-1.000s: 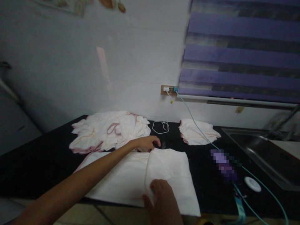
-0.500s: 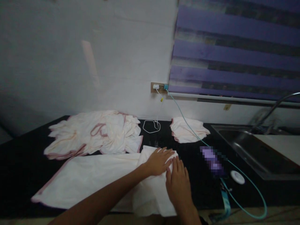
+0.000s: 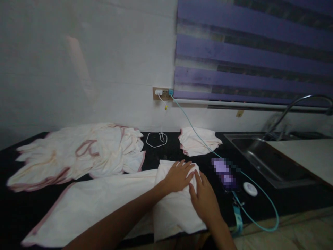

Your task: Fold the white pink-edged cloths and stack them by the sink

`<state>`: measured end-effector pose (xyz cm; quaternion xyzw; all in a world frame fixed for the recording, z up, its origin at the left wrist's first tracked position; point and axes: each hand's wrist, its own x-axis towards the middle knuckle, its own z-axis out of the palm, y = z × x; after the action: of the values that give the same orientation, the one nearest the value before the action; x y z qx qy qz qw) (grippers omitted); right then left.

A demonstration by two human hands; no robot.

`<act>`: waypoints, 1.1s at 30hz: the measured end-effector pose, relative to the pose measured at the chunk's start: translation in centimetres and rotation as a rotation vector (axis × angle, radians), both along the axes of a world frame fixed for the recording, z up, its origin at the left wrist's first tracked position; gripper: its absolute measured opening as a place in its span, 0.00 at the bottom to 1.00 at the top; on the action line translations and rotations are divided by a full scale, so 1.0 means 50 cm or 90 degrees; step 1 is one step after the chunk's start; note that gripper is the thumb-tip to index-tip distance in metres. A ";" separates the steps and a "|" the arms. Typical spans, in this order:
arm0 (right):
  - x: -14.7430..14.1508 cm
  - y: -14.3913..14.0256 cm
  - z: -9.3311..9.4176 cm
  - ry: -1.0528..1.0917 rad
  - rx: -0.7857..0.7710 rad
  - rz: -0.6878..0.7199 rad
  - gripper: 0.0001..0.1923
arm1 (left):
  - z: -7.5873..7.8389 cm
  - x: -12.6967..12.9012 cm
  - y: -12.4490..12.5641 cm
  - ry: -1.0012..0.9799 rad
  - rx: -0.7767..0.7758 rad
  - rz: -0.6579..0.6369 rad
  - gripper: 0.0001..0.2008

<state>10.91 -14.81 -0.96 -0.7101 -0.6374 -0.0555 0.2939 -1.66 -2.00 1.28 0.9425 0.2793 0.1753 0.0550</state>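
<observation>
left hand: [image 3: 178, 176] flat, palm down, fingers spread on the folded part of the cloth, gripping nothing; forearm comes in from lower left across the cloth
right hand: [image 3: 205, 198] flat, palm down, fingers together pointing up-left, pressed on the same fold, gripping nothing; fingertips just beside the left hand, nearly touching
cloth: [image 3: 104, 201] cream with pink edging, lies on the counter at the near edge; left part spread flat, right end folded over into a thicker panel under both hands; near edge of the fold hangs slightly over the counter front
counter: [image 3: 260, 205] black, runs along the white wall
pile: [image 3: 78, 152] loose crumpled cream cloths with pink trim, behind the spread cloth, left of centre, touching its far edge
stack: [image 3: 199, 142] small folded cream cloths near the wall, right of the white cable, apart from the hands
white cable: [image 3: 156, 139] coiled on the counter under the outlet, between pile and stack
outlet: [image 3: 162, 93] on the wall, two plugs in
teal cable: [image 3: 270, 208] runs from the outlet over the stack, loops along the counter front right of the hands
phone: [image 3: 224, 172] blurred, just right of the hands, on the counter
white disc: [image 3: 250, 189] small, right of the phone
sink: [image 3: 270, 159] steel, far right, faucet above
blind: [image 3: 255, 55] purple striped, above the sink
</observation>
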 end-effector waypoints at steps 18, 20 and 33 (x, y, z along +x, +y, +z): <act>-0.005 -0.002 0.017 0.012 -0.033 -0.018 0.31 | 0.003 -0.009 -0.001 0.022 -0.018 -0.012 0.26; -0.005 -0.002 0.015 0.013 -0.024 -0.016 0.30 | 0.010 -0.009 0.006 0.044 0.014 -0.032 0.26; -0.009 -0.014 0.033 0.139 0.064 -0.067 0.30 | 0.093 0.006 0.099 0.034 -0.250 -0.139 0.33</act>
<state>10.46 -15.52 0.70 -0.7286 -0.5600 -0.0249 0.3936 -1.37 2.97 5.92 0.9425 0.2059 0.0858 0.2487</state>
